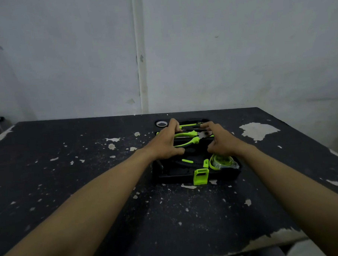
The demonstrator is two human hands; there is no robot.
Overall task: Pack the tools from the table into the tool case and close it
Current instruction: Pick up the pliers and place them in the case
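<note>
A pale grey-white wall (64, 55) fills the upper half of the frame, scuffed and flaking in spots, with a vertical raised strip (141, 61) running down it just left of centre. Below stands a black table (89, 189) whose paint is chipped all over, the largest bare patch (259, 130) at its right far side. The light is dim and flat, and the far left edge falls into shadow.

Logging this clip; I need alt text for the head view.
The person's left hand and right hand reach over an open black tool case on a scuffed black table, both at the green-handled pliers. A green tape measure sits in its near right corner; a tape roll lies behind.
</note>
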